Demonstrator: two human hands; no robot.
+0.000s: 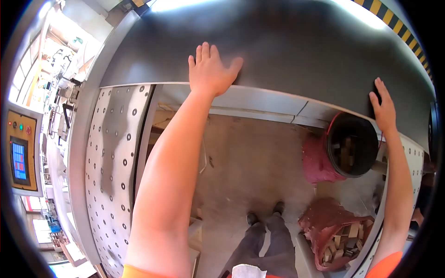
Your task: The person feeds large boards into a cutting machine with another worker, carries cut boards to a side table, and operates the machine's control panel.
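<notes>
Our left hand spreads flat on the dark panel in front of us, our right extended at its near edge, neither grasping! Below, the bin holds dim pieces, the red sack pale blocks.

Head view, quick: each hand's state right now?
Left hand: open, spread on the dark panel, holding nothing.
Right hand: open, at the same panel's near edge, nothing visible in its grip.
</notes>
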